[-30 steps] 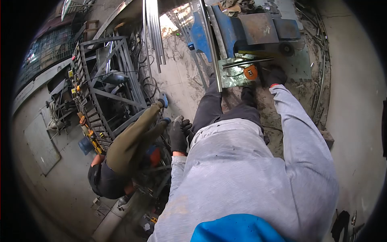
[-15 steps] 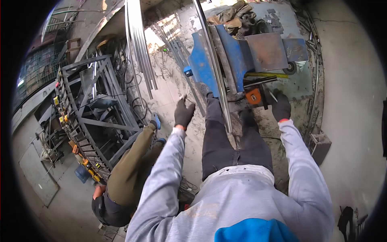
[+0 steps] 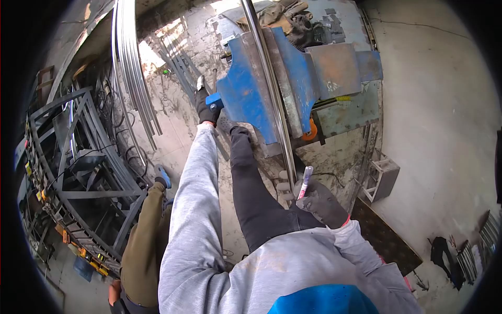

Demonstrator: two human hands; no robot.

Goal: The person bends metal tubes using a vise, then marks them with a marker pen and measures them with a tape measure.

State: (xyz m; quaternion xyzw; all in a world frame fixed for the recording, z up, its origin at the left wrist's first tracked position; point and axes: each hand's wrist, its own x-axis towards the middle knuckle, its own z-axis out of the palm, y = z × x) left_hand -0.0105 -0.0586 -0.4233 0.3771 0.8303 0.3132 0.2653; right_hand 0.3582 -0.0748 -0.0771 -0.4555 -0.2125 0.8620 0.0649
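Note:
A blue bench vise [image 3: 243,78] has a long shiny metal tube [image 3: 269,78] lying between its jaws. My left hand [image 3: 205,109], in a dark glove, is closed at the vise's blue screw head [image 3: 214,101], apparently on the vise handle; part of the grip is hidden. My right hand [image 3: 325,203], in a grey glove, holds a white and purple marker [image 3: 305,182] pointing upward. Its fingers also show on the far side of the tube's near end, around it. An orange tape measure [image 3: 311,130] sits partly hidden beside the vise's right jaw.
Metal profiles [image 3: 130,63] lie lengthwise at the left. A welded steel frame [image 3: 99,194] stands there, with another person's leg [image 3: 144,235] close by. Crumpled cloth [image 3: 293,23] lies on the bench [image 3: 345,118] behind the vise. A small metal stand [image 3: 386,178] is at right.
My left hand has moved forward to the vise's screw head. The right hand, with the marker, has come back from beside the tape measure to the tube's near end. The view has shifted.

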